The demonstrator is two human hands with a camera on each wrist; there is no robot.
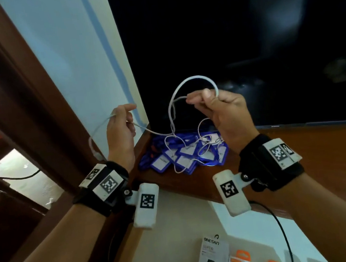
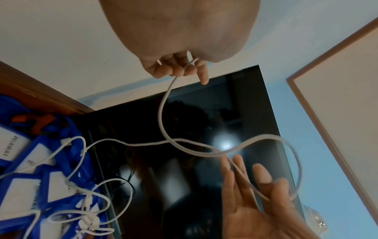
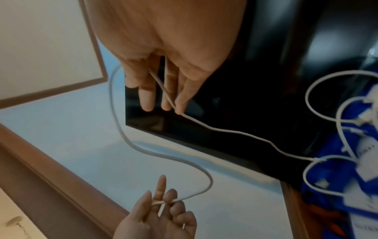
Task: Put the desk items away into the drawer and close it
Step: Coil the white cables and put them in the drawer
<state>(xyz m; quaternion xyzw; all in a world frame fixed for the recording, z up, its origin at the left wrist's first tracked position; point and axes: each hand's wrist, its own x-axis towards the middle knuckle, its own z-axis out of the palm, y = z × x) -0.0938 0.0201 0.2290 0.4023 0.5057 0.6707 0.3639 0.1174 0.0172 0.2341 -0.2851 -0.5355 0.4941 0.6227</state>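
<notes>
Thin white cable (image 1: 191,80), smooth and round, is held in air, looped above the right hand (image 1: 225,115) and pinched there; its other run is pinched by the left hand (image 1: 119,133). Below both hands, slack trails onto glossy blue tags (image 1: 179,156) heaped on the brown wooden desk (image 1: 324,154). Behind: black screen (image 1: 243,33), pale wall (image 1: 65,57).

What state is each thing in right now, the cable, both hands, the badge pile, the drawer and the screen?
white cable: lifted, looped between both hands, its far end trailing onto the badges.
left hand: pinches the cable.
right hand: grips a loop of cable.
blue badge holders: heaped on the wooden desk, not yet stowed.
drawer: open, boxes inside.
screen: dark.
</notes>
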